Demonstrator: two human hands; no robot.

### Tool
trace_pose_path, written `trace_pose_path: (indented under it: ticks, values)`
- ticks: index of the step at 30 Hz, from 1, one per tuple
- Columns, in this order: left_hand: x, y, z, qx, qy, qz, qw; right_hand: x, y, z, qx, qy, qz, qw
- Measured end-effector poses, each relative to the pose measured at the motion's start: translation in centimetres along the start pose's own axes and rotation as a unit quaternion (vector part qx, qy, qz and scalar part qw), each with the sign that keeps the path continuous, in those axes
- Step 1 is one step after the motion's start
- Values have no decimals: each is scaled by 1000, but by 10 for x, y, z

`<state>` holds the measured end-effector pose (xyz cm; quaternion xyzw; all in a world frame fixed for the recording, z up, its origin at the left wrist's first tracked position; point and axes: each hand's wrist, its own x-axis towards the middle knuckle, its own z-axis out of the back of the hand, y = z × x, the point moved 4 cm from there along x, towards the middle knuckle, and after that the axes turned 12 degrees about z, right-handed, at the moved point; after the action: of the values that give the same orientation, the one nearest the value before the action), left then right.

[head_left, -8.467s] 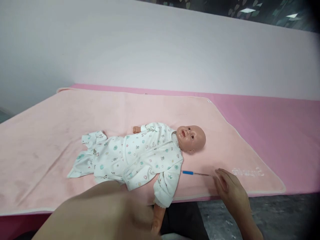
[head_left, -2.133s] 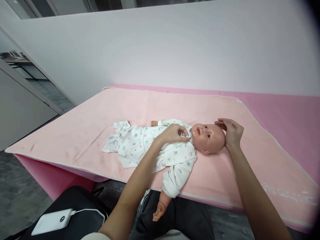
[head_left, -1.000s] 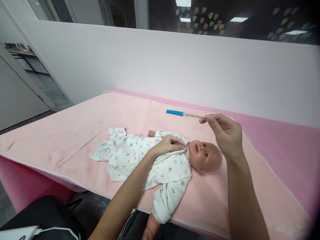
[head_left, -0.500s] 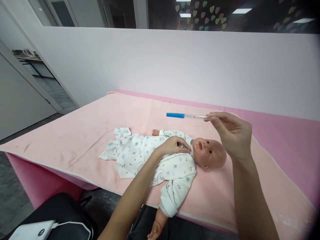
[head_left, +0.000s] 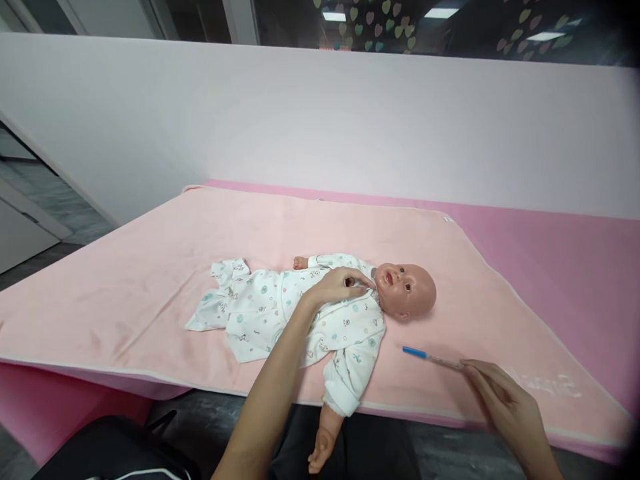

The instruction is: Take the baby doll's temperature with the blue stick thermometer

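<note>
We take the doll (head_left: pixel 320 310) as our landmark: it lies on its back on the pale pink blanket (head_left: pixel 150 267), which covers a brighter pink mat (head_left: pixel 560 267), and its long axis runs left to right with the head at the right end and the loose trouser legs at the left. 1 bare arm of the doll hangs over the blanket's near edge. Our left hand (head_left: pixel 340 285) rests on the doll's upper chest, just beside the chin, its fingers curled and pinching at the collar of the patterned white suit. Our right hand (head_left: pixel 505 403) is well apart from the doll, near and to the right of its head, close to the blanket's near edge. It holds 1 thin thermometer (head_left: pixel 433 358) by the clear end between fingertips. The thermometer lies almost level, just above or on the blanket, we cannot tell which, and its blue cap points back toward the doll's near shoulder. Of our 2 hands, the left is the nearer to the doll.
</note>
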<state>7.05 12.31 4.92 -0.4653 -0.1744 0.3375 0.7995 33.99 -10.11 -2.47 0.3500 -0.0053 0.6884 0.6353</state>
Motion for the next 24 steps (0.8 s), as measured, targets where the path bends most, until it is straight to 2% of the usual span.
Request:
trace_pose_path:
  ticks: [2, 4, 6, 8, 9, 10, 11, 12, 14, 16, 19, 22, 24]
  values:
    - [0, 0, 0, 0, -11, 2, 1000, -11, -11, -1, -57, 2, 8, 998]
    - [0, 0, 0, -22, -21, 5, 1000, -5, -3, -1, -113, -27, 36, 993]
    - [0, 0, 1, -70, -19, 3, 997, 13, 22, -2, -134, -90, 57, 985]
    - [0, 1, 3, -148, -17, 6, 989, 39, 60, -10, -109, -136, 84, 981]
    - [0, 2, 5, -197, -25, 13, 980, 54, 82, -19, -85, -137, 111, 981]
    - [1, 5, 8, -249, -43, 23, 967, 71, 105, -32, -60, -110, 157, 980]
    - [1, 9, 12, -301, -71, 33, 950, 86, 126, -45, -48, -99, 192, 975]
    - [1, 13, 16, -347, -105, 44, 931, 101, 143, -58, -45, -105, 199, 973]
    - [0, 21, 23, -405, -172, 61, 896, 125, 163, -83, -48, -119, 164, 978]
    - [-2, 25, 26, -423, -207, 70, 879, 140, 169, -106, -51, -110, 135, 984]
    - [-4, 24, 23, -406, -186, 69, 892, 143, 164, -121, 19, -155, 130, 979]
    - [-6, 15, 16, -326, -117, 51, 937, 135, 152, -117, 118, -265, 130, 948]
    - [-6, 9, 10, -253, -60, 31, 965, 131, 147, -114, 154, -317, 124, 928]
